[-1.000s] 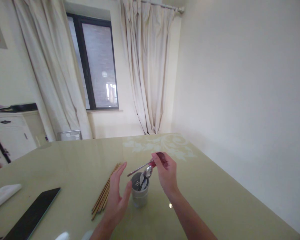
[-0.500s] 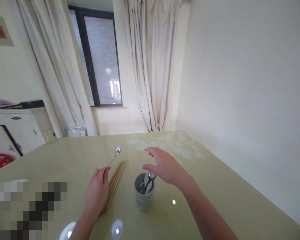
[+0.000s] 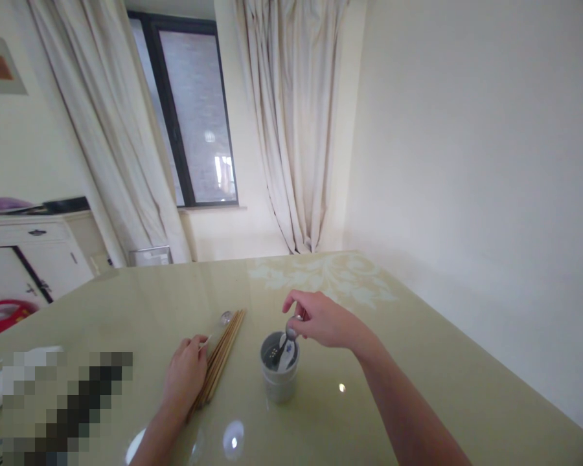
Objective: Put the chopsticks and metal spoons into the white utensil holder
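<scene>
Leaning with its long axis rising rightward from the cup on the desk, the metal spoon meets the nearer, right hand, curled, grip unclear, while the left hand pinches a thin spoon beside the chopsticks.

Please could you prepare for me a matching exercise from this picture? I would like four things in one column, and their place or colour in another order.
Things
1. chopsticks
2. cup
3. right hand
4. window frame

Place or colour
A. dark, between pale curtains
B. grey, with a white spoon standing in it
C. light brown, lying together on the table
D. at the metal spoon above the cup

Right pairs: 1-C, 2-B, 3-D, 4-A
</scene>
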